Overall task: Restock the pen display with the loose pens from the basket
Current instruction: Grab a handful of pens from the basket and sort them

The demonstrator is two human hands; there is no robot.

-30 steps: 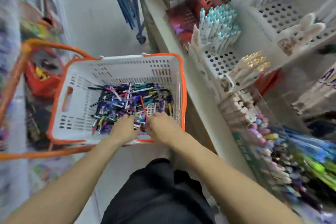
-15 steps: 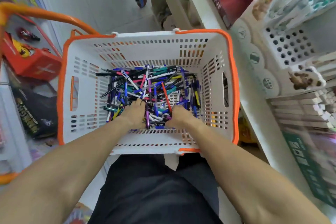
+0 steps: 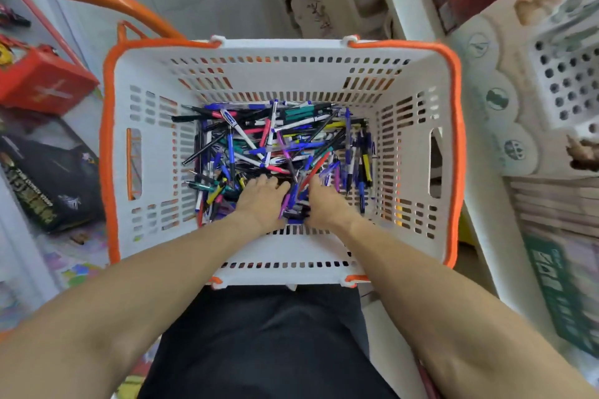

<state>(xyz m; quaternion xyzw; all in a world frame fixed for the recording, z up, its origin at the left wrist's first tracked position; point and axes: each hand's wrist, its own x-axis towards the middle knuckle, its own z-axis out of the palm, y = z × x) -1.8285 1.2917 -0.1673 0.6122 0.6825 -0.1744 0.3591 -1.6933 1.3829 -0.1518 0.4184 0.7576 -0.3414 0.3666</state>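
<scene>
Both hands were down in the white basket (image 3: 282,248) with orange rim, working the near edge of the loose pens (image 3: 278,142). The left hand (image 3: 261,202) lay palm-down on the pile, fingers bent into it; whether it had actually closed on a pen could not be told. The right hand (image 3: 324,204) sat just beside it, fingers curled down among blue and purple barrels (image 3: 293,201); its grip was likewise hidden by the back of the hand. A small gap of pens separated the 2 hands.

The pens covered the basket floor in a tangled heap, crossing at all angles: blue, black, teal, pink, yellow, plus 1 red pen (image 3: 316,168) slanting up from the right hand. The pen display (image 3: 564,81), a white perforated rack, stood to the right of the basket, well apart from both hands, with many of its visible holes unfilled.

Handling judgement: pens looked light, stiff and smooth plastic, so slippery in a bunch and prone to fan out or drop. Clips and caps probably snag neighbours in a heap like this. Best hold would be mid-barrel, several pens aligned parallel before lifting, not by tip or clip. Pulling 1 from under crossed pens would likely drag others along. Restocking had barely begun by the look of the full pile.
</scene>
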